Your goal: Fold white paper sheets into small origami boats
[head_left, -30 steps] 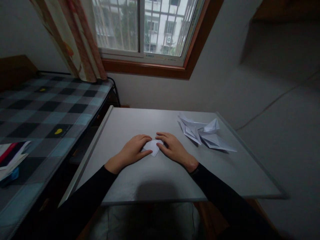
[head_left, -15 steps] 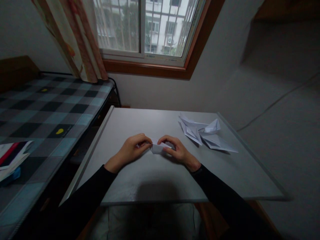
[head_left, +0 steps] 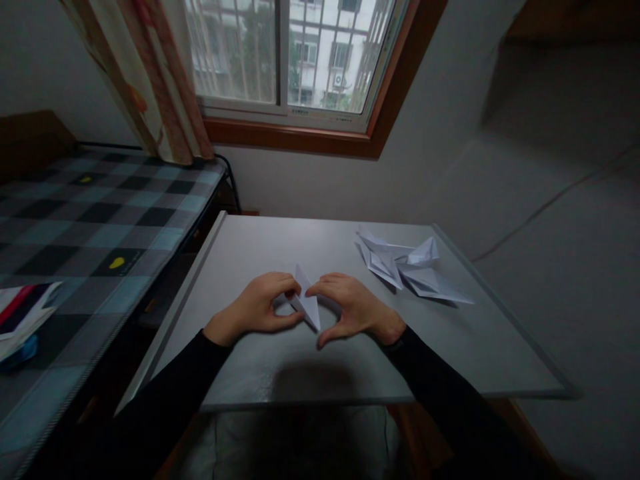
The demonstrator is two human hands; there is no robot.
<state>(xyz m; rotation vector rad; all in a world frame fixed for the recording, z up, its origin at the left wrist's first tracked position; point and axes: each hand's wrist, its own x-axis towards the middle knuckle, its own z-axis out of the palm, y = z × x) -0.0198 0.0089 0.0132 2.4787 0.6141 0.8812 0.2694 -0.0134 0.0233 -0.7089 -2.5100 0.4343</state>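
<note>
**Both hands pinching one folded paper piece, mid-table**

Head view: left hand (head_left: 257, 308) and right hand (head_left: 353, 309) meet over the grey table (head_left: 300, 360); between them a small white folded paper (head_left: 307, 301), narrow and pointed at both ends, held tilted with its top tip up toward the window and its lower tip down toward the person; left fingers are curled shut on the paper's left edge, thumb underneath; right index tip touches the right edge near the top, thumb stretched low toward the lower tip, so that hand looks half closed, a light pinch rather than a full grasp; whether the paper rests on the table or sits just above it, cannot tell; likely held from both sides to keep the crease line steady, judging by the fingertip placement.

Room: pile of folded paper shapes (head_left: 407, 267) lies to the right, well apart from the hands, near the table's far right edge; bare table surface in front, behind and left of the hands; the left table edge runs along the checked bed cover (head_left: 100, 220); window (head_left: 285, 53) and curtain (head_left: 145, 80) beyond the far edge.
</note>
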